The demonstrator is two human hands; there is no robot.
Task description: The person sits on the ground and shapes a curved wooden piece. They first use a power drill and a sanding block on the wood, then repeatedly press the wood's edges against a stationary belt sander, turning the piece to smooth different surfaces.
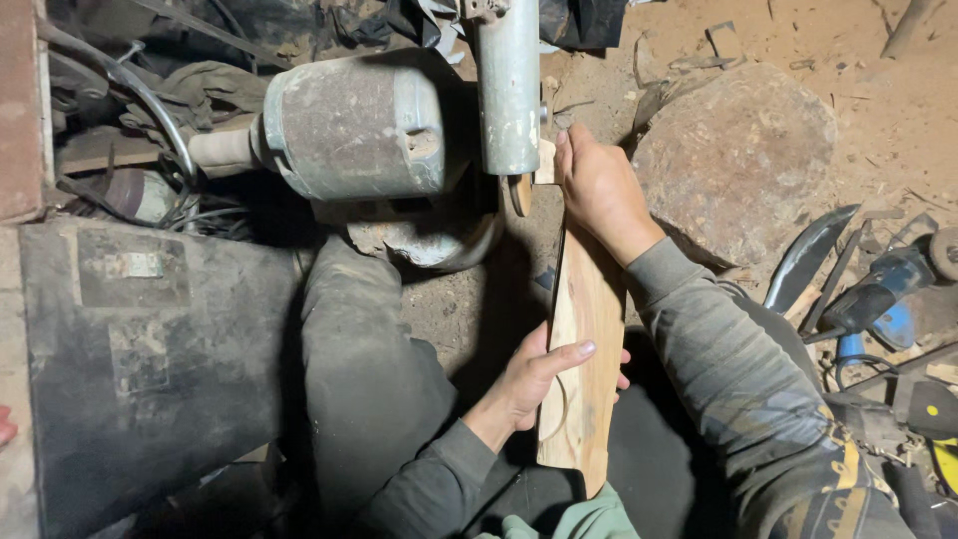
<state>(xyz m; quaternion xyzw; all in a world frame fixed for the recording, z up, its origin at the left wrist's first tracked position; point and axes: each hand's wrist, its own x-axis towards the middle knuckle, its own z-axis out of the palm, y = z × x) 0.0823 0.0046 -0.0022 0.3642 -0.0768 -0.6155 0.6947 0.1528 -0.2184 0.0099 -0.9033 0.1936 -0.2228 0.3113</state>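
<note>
A long, flat wooden plank runs from my lap up toward a grey motor-driven grinder. My left hand grips the plank's near part, thumb across its top face. My right hand holds the far end and presses it by the small round wheel under the grey guard. A curved pencil line shows on the plank near my left hand. Both sleeves are grey.
A large round stone lies on the sandy ground to the right. A curved dark blade and a blue power tool lie further right. A dark metal box stands at left, with cables and rags behind it.
</note>
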